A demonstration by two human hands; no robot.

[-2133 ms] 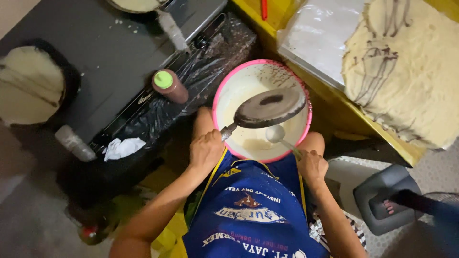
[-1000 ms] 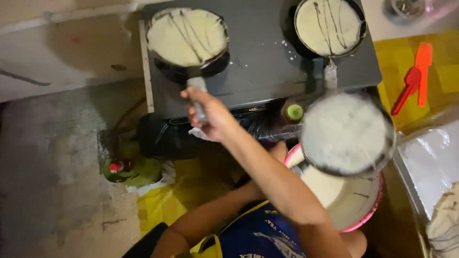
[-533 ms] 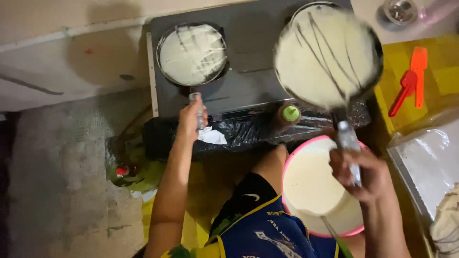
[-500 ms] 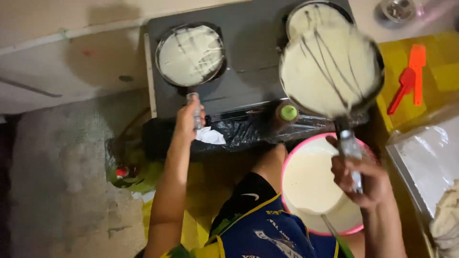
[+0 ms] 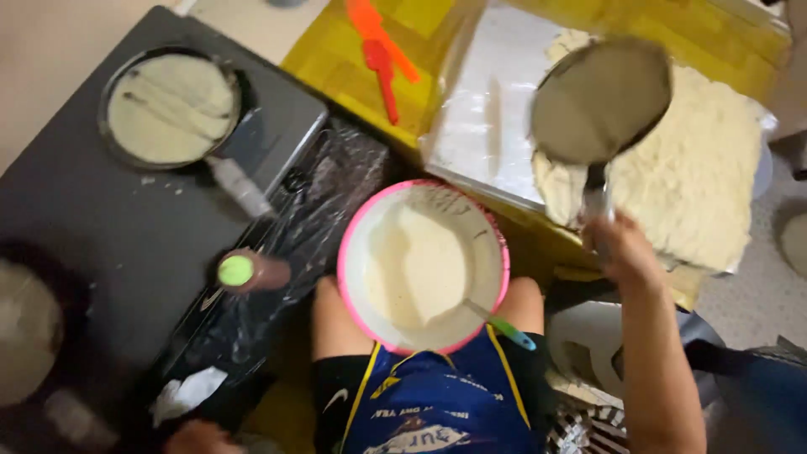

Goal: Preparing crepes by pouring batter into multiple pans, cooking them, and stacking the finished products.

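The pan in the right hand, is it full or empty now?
Empty. The pan, held by the right hand over the pile of thin crepes, shows only a bare dark surface, with no batter or crepe on it.

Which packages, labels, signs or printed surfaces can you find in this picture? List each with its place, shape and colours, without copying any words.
Printed apron: on the person's lap, bottom centre; blue cloth, yellow trim, white and yellow print.
Bottle: beside the pink bowl, brown, round green cap; no label visible.
No signs or screens in view.
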